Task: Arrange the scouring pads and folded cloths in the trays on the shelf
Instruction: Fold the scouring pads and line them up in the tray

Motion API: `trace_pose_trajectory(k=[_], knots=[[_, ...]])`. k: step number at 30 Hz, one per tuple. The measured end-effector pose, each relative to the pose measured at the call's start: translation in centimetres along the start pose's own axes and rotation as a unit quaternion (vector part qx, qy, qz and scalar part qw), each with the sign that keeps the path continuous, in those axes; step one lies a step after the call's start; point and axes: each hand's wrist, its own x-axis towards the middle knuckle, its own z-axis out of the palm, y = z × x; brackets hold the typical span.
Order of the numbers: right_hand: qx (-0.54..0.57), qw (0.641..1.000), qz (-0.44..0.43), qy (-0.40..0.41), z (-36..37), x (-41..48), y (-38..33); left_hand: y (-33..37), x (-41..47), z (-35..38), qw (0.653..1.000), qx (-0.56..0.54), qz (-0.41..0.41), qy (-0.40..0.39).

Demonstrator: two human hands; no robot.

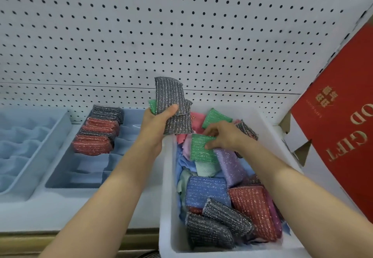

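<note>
Centrally in the frame, the left hand (156,125) is gripping a small bunch of scouring pads: two grey pads (173,106) are standing upright in its closed fingers, and the edge of a green one (152,106) is peeking out behind them on the left. This bunch is being held above the near-left corner of the white bin (167,207), in front of the white pegboard (161,31) that is filling the upper part of the frame.

Just right of centre, the right hand (224,136) is reaching down into the bin, with fingers pinching the top edge of another green pad (201,148) that is lying on the jumble. Around it, more items are sitting loose in the bin: a purple pad (230,167), a blue pad (205,191), a red pad (252,207), two dark grey pads (210,231) at the lower edge, plus pink and blue cloths (181,163) showing underneath.

At centre left, a blue divided tray (84,177) is resting on the shelf, with a row of red and grey pads (96,134) standing packed in its rear compartments. A second blue tray (26,146) is sitting at far left, touching it. A red gift box (339,128) is leaning at the right edge.
</note>
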Motion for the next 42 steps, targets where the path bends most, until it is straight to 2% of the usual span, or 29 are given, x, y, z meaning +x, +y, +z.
trace_pose_trajectory(k=[2,4,6,8,12,14,17,19,23,25,29,32,35,39,40,42], knots=[[0.026,1.000,0.006,0.013,-0.2,-0.1,-0.2,0.2,-0.1,-0.5,1.000,0.003,-0.002,-0.012],[0.075,0.995,0.027,0.067,-0.5,0.2,-0.6,0.6,-0.1,-1.3,1.000,0.009,-0.004,-0.018],[0.166,0.975,0.046,0.137,-1.0,0.6,-1.4,1.0,-0.1,-2.2,1.000,0.010,-0.005,-0.023],[0.253,0.951,0.059,0.169,-1.4,0.9,-3.3,1.8,0.0,-3.4,1.000,0.008,-0.006,-0.019],[0.293,0.927,0.066,0.223,-0.9,1.9,-8.1,4.0,0.2,-6.7,1.000,0.007,-0.001,-0.010],[0.347,0.902,0.049,0.250,-0.4,2.1,-10.8,5.2,0.3,-8.9,1.000,0.010,0.005,-0.007],[0.479,0.858,0.005,0.187,1.8,1.8,-15.5,6.8,0.7,-12.8,1.000,0.003,0.020,0.017],[0.487,0.863,0.004,0.133,4.0,2.0,-18.3,7.7,0.8,-15.5,0.998,-0.012,0.033,0.047],[0.465,0.882,0.028,0.071,8.8,2.9,-22.2,9.2,1.2,-21.1,0.985,-0.028,0.086,0.144],[0.417,0.907,0.025,0.054,11.2,3.2,-23.4,9.8,1.4,-23.7,0.978,-0.032,0.104,0.179],[0.249,0.967,0.000,0.050,15.2,3.5,-24.7,9.8,1.3,-27.1,0.972,-0.037,0.103,0.207],[0.078,0.994,-0.028,0.073,17.0,3.4,-25.1,9.5,1.0,-28.5,0.975,-0.045,0.097,0.197],[-0.050,0.990,-0.066,0.117,19.0,3.1,-25.8,9.3,0.8,-29.5,0.978,-0.037,0.088,0.185],[-0.213,0.946,-0.169,0.176,22.8,3.4,-25.5,8.2,0.1,-30.7,0.989,-0.001,0.059,0.138],[-0.212,0.946,-0.169,0.180,23.5,3.6,-25.1,8.0,-0.2,-30.8,0.990,0.010,0.054,0.127],[-0.121,0.961,-0.143,0.202,23.3,3.7,-25.0,7.6,-0.7,-31.1,0.993,0.028,0.048,0.107]])
